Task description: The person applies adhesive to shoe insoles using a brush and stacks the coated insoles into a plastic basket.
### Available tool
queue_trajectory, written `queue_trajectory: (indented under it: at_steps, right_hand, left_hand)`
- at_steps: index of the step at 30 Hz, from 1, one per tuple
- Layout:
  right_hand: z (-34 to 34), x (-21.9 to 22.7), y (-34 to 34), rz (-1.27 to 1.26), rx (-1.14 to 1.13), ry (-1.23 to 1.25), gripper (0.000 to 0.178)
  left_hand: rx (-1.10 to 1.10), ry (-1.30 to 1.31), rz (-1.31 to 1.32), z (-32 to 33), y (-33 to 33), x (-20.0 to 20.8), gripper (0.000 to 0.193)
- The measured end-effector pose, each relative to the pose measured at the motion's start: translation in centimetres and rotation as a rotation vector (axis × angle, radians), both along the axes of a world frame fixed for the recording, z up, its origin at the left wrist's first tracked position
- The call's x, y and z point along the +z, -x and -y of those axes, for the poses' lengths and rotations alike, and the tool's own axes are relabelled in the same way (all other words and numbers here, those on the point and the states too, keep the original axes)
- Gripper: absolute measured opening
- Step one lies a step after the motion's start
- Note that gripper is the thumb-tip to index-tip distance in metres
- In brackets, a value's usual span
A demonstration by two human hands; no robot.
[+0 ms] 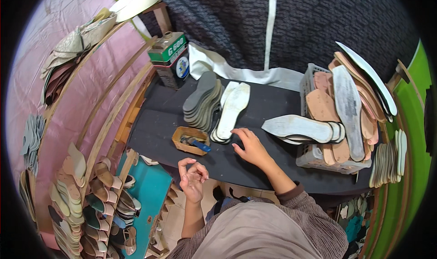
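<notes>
My right hand (251, 149) reaches over the dark table, fingers stretched out and apart. Its fingertips are at the near end of a small stack of white insoles (234, 105); whether they touch it, I cannot tell. Just off the table's front edge, my left hand (193, 182) is raised with loosely bent, separate fingers and nothing visible in it. Left of the white insoles stands a stack of grey insoles (200, 97). Nearer to me is a small brown box (178, 145) with a blue-handled brush (201, 146) leaning over its rim.
A red, green and black can (169, 59) stands at the back left. White insoles (296, 127) lie to the right, against a grey crate (306, 88) filled with insoles. Wooden racks with shoes (102, 186) run along the left; more insoles (387, 161) stand at the far right.
</notes>
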State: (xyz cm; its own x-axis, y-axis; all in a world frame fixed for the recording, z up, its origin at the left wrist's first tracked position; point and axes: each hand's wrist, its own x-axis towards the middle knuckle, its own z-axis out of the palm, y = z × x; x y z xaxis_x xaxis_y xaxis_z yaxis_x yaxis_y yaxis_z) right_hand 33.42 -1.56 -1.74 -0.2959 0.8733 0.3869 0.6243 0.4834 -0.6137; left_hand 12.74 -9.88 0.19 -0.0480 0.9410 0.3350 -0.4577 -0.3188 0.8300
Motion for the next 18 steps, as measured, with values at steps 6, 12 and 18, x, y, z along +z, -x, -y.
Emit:
queue_trajectory:
  at_steps: [6, 12, 18]
  right_hand:
    - [-4.7, -5.6, 5.4, 0.092, -0.134, -0.084, 0.05]
    - [-5.8, -6.8, 6.3, 0.182, -0.225, -0.104, 0.056]
    - [-5.7, -4.1, 5.6, 0.262, -0.322, -0.141, 0.046]
  left_hand:
    - [0.09, 0.025, 0.049, -0.9, 5.8, -0.4, 0.053]
    - [0.115, 0.025, 0.022, -2.8, 10.4, -0.9, 0.053]
    - [0.037, 0.022, -0.015, -5.1, 12.3, -0.5, 0.053]
